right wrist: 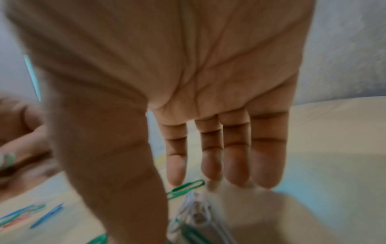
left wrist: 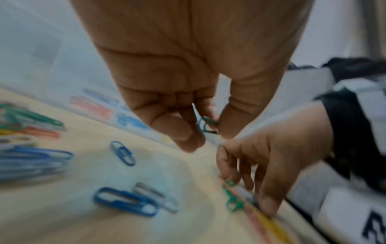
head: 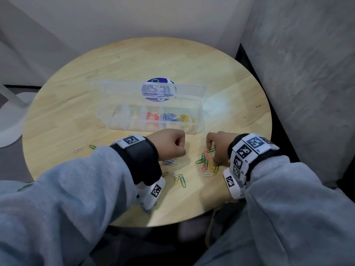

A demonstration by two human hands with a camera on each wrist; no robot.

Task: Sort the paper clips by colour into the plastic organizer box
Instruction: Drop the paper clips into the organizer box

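Loose paper clips (head: pixel 204 163) lie scattered low-centre in the head view, mixed colours, most in a cluster just under the right hand, a few more centre-bottom, plus 2 strays at mid-left near the table edge. Organizer box (head: pixel 149 117) sits centre frame, just above both hands, lid open and tipped back. Compartments w/ clips already in: red (head: pixel 152 116), blue (head: pixel 170 117), yellow (head: pixel 184 118), side by side in the box's right half. Left-side compartments look pale; contents too washed out to tell.

Left hand (head: pixel 169 144) is curled, and the left wrist view shows thumb + fingertips pinching green clips (left wrist: pixel 205 126); exact count unclear. Right hand (head: pixel 217 148) is down over the cluster, fingers straight and relaxed in the right wrist view, tips just above a green clip (right wrist: pixel 185 188) and some white/silver ones; grasping nothing I can see.

Step, as I read it: collecting greens, L hand acting as the holder while R picks. No green section visible in the box yet, so prob. next is R pinching that green clip off the table (head: pixel 134 60), w/o dragging the tangled neighbours, then dropping the batch into a free compartment.
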